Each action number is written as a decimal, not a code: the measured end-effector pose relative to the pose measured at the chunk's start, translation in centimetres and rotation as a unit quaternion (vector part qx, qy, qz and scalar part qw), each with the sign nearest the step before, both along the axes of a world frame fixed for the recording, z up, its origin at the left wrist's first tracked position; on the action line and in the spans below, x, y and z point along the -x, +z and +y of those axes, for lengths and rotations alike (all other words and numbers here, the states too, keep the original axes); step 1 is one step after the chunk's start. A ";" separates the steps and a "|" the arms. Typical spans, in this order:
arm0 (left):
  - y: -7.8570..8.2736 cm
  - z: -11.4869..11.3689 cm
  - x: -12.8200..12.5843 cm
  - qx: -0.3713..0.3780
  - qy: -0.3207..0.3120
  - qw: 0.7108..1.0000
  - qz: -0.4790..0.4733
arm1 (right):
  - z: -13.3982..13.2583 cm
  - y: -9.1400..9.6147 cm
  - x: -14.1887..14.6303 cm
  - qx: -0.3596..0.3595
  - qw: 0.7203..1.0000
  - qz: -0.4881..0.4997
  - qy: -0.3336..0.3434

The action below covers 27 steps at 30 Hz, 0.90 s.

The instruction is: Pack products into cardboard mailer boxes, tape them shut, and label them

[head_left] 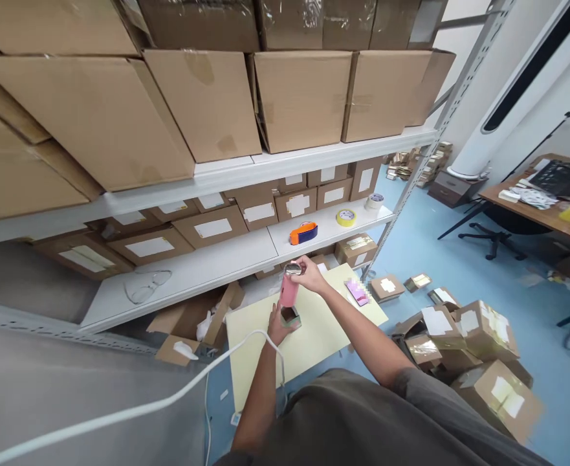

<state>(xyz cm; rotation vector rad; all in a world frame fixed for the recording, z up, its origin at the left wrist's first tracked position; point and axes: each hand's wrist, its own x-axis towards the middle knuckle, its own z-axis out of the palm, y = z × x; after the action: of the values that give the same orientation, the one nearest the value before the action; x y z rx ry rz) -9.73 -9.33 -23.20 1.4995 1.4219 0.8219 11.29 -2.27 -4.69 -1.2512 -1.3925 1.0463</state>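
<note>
My right hand (308, 274) is closed around the top of a pink bottle-shaped object (289, 290), holding it upright over a small open box (290, 316). My left hand (279, 329) grips that small box, which rests on a pale yellow table (314, 343). The bottle's lower end sits at the box's opening. A pink phone-like item (357, 292) lies on the table to the right of my hands.
Metal shelving (246, 169) holds large cardboard cartons above and labelled small boxes below, with an orange tape dispenser (303, 233) and tape rolls (346, 217). Several cardboard boxes (479, 336) lie on the blue floor at right. A white cable (168, 398) crosses the lower left. A desk (547, 207) stands far right.
</note>
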 end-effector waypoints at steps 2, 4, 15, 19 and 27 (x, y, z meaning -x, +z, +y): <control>2.3 -0.6 0.0 0.003 0.052 0.999 0.011 | 0.0 0.5 -0.5 0.008 1.000 -0.020 -0.013; 5.2 -1.0 -0.9 -0.020 0.084 0.996 -0.020 | -0.5 0.7 -0.8 0.012 0.998 -0.056 -0.022; 17.2 3.0 -3.9 -0.112 0.081 0.981 -0.133 | -3.0 -0.4 -1.8 0.030 0.977 0.113 0.178; 18.6 3.3 -2.5 -0.076 0.021 0.972 -0.223 | -4.8 -2.0 -1.6 0.085 0.946 0.178 0.257; 21.2 4.8 -3.9 -0.077 0.047 0.973 -0.211 | -6.0 -1.9 -0.8 0.034 0.976 0.144 0.162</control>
<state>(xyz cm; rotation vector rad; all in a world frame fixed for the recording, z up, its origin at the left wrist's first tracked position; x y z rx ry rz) -5.85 -4.55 -2.01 1.2782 1.1347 1.2508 12.06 -8.25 -6.56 -0.8895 -1.3681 1.4479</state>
